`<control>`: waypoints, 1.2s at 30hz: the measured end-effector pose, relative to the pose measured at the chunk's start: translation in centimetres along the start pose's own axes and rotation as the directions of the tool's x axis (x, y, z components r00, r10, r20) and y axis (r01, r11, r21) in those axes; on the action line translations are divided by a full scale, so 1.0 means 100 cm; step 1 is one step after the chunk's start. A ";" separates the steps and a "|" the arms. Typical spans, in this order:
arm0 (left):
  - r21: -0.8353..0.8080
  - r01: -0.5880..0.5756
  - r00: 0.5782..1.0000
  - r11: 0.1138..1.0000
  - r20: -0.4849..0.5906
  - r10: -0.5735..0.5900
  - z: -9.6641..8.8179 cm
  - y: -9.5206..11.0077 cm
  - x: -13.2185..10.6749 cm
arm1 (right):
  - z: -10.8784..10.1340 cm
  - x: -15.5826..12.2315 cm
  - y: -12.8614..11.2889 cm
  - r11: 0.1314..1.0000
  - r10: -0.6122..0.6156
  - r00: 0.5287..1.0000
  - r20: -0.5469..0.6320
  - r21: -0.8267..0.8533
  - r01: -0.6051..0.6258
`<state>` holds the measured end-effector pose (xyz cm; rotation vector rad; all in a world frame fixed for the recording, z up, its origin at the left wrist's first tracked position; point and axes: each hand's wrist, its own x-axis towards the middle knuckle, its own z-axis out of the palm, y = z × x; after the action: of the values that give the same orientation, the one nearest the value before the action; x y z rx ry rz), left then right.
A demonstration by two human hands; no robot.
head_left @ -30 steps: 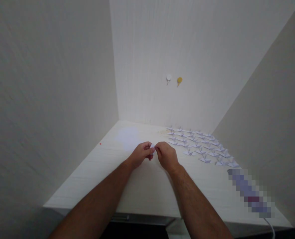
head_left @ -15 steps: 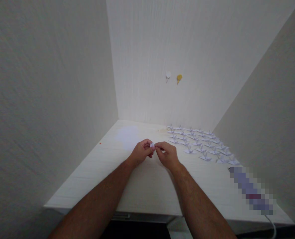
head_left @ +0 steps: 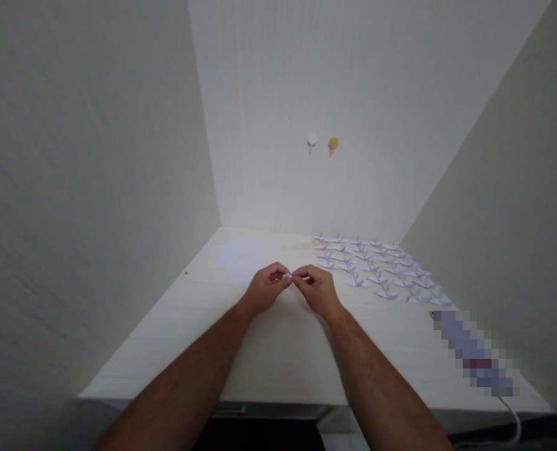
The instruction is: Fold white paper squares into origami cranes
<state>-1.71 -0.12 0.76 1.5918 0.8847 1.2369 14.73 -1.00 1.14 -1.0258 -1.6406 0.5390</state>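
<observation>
Between my two hands, above the middle of the table (head_left: pixel 278 363), is a small piece of folded white paper (head_left: pixel 287 276). My left hand (head_left: pixel 265 289) pinches it from the left with thumb and fingers. From the right, my right hand (head_left: pixel 316 289) is closed on the paper's other side, its fingertips pressed together. The fingertips hide most of the paper, so its exact shape cannot be made out. Several finished white paper cranes (head_left: pixel 357 281) stand in rows on the table, to the right of my right hand.
White paper (head_left: pixel 238 258) lies at the back left, near a small orange dot (head_left: pixel 187 273). A blurred-out device (head_left: pixel 470 351) with a white cable (head_left: pixel 513 416) rests at the right edge. A white hook (head_left: pixel 312 139) and a yellow hook (head_left: pixel 333 144) hang on the back wall.
My fingertips have drawn closer together around the paper, and my left fingers have curled in. The paper now sits lower and shows less. The view has shifted slightly.
</observation>
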 end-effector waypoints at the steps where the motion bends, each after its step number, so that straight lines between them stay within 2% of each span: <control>1: 0.028 -0.001 1.000 1.000 -0.009 0.001 0.000 0.001 0.000 | 0.000 0.000 -0.001 1.000 -0.011 1.000 0.001 -0.018 0.011; 6: 0.092 0.025 0.999 0.995 -0.022 -0.024 0.001 0.005 0.000 | -0.001 -0.001 -0.001 0.996 -0.024 0.999 0.025 -0.087 0.026; 12: 0.071 0.063 0.998 0.995 0.017 -0.064 -0.001 -0.002 0.001 | 0.002 0.000 0.001 0.978 0.187 0.980 0.068 0.076 -0.192; 14: 0.077 0.062 0.998 0.995 0.017 -0.064 -0.001 -0.001 0.001 | 0.002 0.001 0.002 0.967 0.221 0.972 0.076 0.113 -0.228; 21: 0.041 0.082 0.996 0.996 0.026 -0.083 0.001 0.002 0.000 | 0.001 0.002 0.003 0.960 0.244 0.968 0.062 0.125 -0.250; 24: 0.029 0.090 0.996 0.996 0.023 -0.090 0.000 -0.001 0.001 | 0.001 0.001 0.003 0.955 0.253 0.963 0.096 0.134 -0.264; 27: 0.084 0.085 0.996 0.993 0.010 -0.086 -0.001 -0.003 0.002 | 0.001 0.001 0.003 0.964 0.240 0.964 0.117 0.090 -0.251; 32: 0.202 0.063 0.997 0.977 -0.058 -0.053 0.002 -0.001 0.002 | 0.002 0.002 0.002 0.976 0.215 0.974 0.077 -0.035 -0.213; 36: 0.318 0.039 0.985 0.947 -0.172 0.017 0.007 0.000 0.001 | 0.008 0.001 0.002 0.977 0.208 0.974 -0.087 -0.033 -0.212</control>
<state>-0.97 -0.14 0.71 1.7461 1.2565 1.2857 14.07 -0.69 0.80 -1.2462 -1.4845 0.5951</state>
